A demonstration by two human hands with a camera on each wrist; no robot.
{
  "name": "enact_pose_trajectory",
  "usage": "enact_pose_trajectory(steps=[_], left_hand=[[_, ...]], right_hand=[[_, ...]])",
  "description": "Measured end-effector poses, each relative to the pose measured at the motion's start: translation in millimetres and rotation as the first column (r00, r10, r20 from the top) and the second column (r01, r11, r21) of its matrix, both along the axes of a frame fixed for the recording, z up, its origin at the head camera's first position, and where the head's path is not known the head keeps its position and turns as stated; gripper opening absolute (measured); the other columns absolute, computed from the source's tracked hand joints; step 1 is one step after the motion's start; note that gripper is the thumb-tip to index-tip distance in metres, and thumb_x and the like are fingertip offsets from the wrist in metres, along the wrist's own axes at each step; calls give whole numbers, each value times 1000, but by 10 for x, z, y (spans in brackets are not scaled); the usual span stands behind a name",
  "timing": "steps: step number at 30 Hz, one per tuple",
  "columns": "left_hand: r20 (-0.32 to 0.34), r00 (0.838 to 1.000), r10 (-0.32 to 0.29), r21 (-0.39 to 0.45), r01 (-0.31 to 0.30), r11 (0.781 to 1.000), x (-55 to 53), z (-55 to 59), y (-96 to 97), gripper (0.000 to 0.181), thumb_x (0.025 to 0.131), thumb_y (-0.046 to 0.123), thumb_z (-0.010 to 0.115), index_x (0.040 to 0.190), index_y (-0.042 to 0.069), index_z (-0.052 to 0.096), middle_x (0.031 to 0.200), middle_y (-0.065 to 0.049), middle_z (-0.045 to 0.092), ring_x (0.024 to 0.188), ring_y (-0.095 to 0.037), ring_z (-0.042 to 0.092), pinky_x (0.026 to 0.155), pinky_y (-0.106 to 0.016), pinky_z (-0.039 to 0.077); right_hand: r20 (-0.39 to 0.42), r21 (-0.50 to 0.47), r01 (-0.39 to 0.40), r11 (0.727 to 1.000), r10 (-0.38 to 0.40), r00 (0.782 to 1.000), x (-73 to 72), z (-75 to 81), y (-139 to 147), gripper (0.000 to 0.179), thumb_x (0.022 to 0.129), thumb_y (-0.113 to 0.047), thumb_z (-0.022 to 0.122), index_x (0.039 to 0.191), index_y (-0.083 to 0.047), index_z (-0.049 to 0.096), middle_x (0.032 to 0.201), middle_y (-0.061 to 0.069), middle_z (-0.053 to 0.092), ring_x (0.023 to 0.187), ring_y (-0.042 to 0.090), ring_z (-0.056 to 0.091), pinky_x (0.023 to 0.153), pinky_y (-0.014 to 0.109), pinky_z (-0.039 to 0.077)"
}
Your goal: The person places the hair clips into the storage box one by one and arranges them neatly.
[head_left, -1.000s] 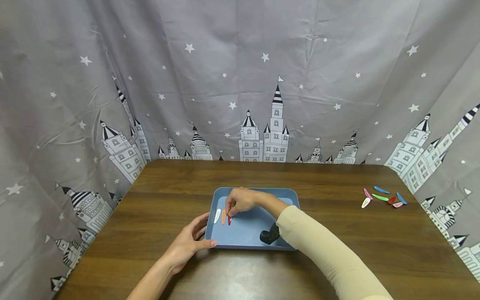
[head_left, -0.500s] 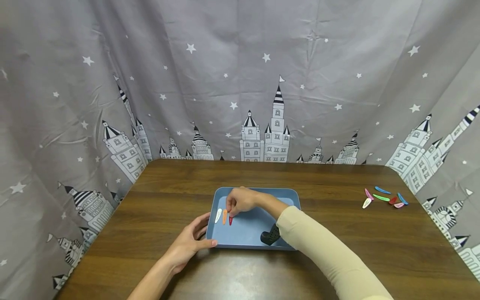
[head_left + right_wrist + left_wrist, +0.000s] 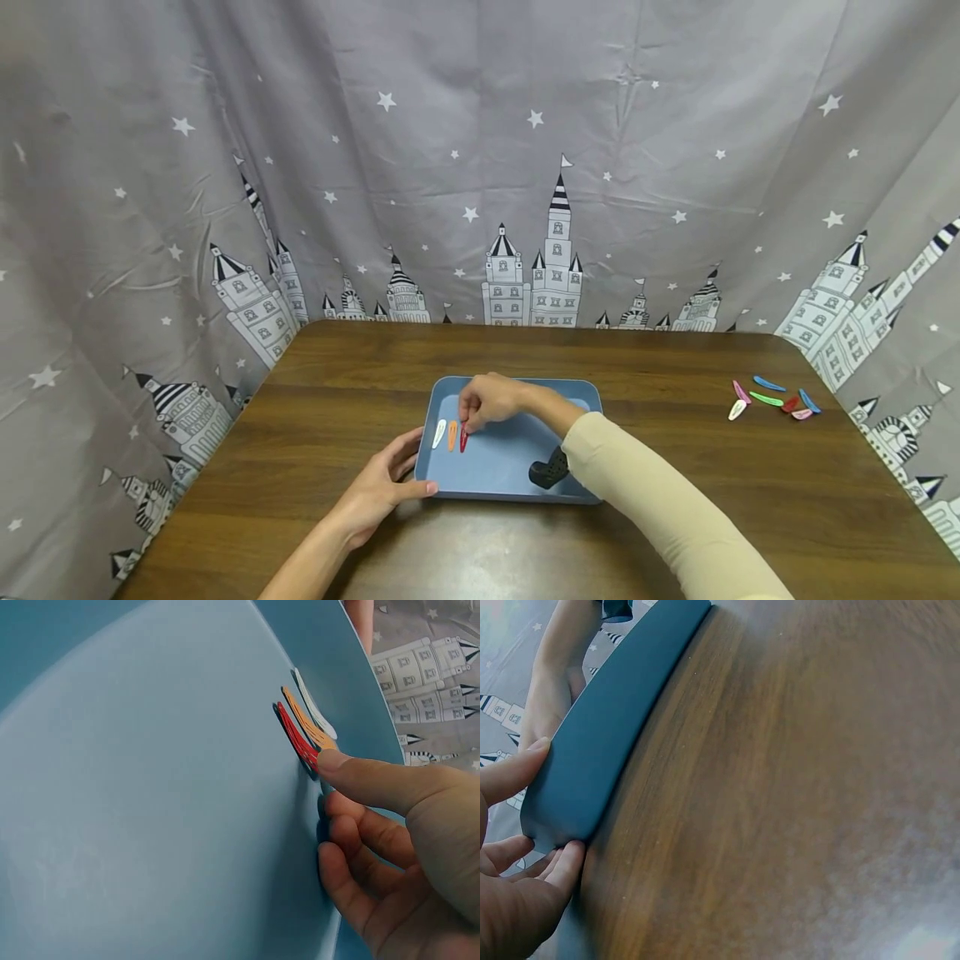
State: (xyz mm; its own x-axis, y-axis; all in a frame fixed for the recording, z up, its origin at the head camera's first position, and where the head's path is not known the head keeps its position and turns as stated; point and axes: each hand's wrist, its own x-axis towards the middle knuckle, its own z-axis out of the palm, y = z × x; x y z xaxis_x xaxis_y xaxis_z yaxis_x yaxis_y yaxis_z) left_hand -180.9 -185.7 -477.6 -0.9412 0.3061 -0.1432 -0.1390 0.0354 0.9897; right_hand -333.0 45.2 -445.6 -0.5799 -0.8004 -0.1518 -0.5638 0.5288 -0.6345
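A blue rectangular tray (image 3: 502, 467) sits on the wooden table. Inside its left part, white (image 3: 438, 434), orange (image 3: 452, 436) and red hair clips (image 3: 463, 440) lie side by side, slanted alike. My right hand (image 3: 491, 400) reaches in and pinches the upper end of the red clip; the right wrist view shows the thumb on that end, right beside the orange clip (image 3: 300, 712). At the tray's front left corner my left hand (image 3: 378, 492) grips the wall. Its thumb rests at the rim, and in the left wrist view the other fingers (image 3: 566, 866) press the outside.
At the table's far right lies a loose group of several more clips, among them green (image 3: 766, 399), blue (image 3: 769, 384), pink (image 3: 741, 392) and white (image 3: 737, 409) ones. A black wrist camera (image 3: 549, 472) hangs over the tray's right part. Behind the table hangs a grey castle-print curtain (image 3: 480, 125).
The whole head view has shifted slightly. My right fingers stay at the red clip, with a little more of it showing now. My left hand keeps its hold on the tray corner.
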Motion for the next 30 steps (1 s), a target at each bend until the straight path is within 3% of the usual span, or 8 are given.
enact_pose_trajectory(steps=[10,21,30], left_hand=[[-2,1000,6,-5,-6,1000,0,2,15,90,86,-1,81,159,-1,29,161,-26,32,147,-44,31,104,-35,46],[2,1000,12,-13,-12,1000,15,10,4,89,87,-1,81,159,-1,29,161,-26,32,147,-44,31,110,-46,42],[0,1000,27,-11,-27,1000,10,2,11,89,85,-2,82,159,0,31,160,-26,34,147,-43,32,109,-44,44]], right_hand=[[23,-27,7,1000,-7,1000,-18,88,183,9,89,-7,81,91,-10,73,76,-8,65,69,4,55,63,21,44],[40,-31,32,999,-30,999,-22,168,429,7,91,-8,80,93,-9,73,78,-7,67,72,6,56,66,23,45],[24,-37,60,997,-59,998,-29,236,673,8,92,-8,79,98,-6,74,82,-6,68,76,9,60,69,25,49]])
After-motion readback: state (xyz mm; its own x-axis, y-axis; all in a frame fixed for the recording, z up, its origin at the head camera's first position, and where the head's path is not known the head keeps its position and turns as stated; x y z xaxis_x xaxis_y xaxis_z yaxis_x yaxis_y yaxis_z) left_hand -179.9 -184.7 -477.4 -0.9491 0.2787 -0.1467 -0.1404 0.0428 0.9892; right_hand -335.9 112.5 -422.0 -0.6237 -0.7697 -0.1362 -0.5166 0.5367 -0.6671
